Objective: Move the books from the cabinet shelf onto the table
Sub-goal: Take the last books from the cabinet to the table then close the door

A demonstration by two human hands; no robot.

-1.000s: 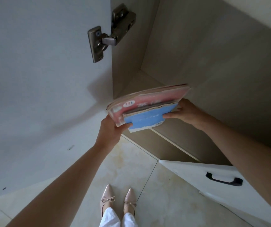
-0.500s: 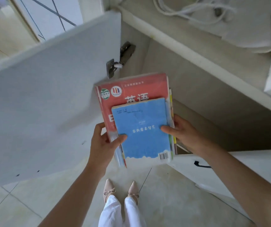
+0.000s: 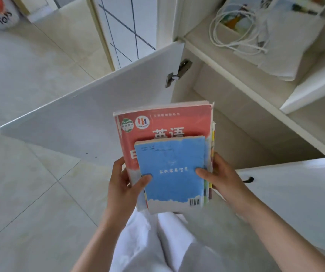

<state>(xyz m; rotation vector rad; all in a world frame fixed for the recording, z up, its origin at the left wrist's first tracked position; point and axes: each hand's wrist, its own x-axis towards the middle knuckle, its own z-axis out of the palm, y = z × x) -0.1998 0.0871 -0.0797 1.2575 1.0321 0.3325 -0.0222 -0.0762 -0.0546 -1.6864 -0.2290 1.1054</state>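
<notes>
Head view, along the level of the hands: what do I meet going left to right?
Tiled floor → left hand → blue book on the red book → right hand → black handle on the white cabinet door.

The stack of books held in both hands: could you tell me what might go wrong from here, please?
The small blue book lies loose on the larger red book, pinned only by the thumbs of the left hand and right hand; tilting the stack could let it slide off. The open cabinet door and the second door stand close on either side, so turning away might knock the books or an elbow against them.
</notes>
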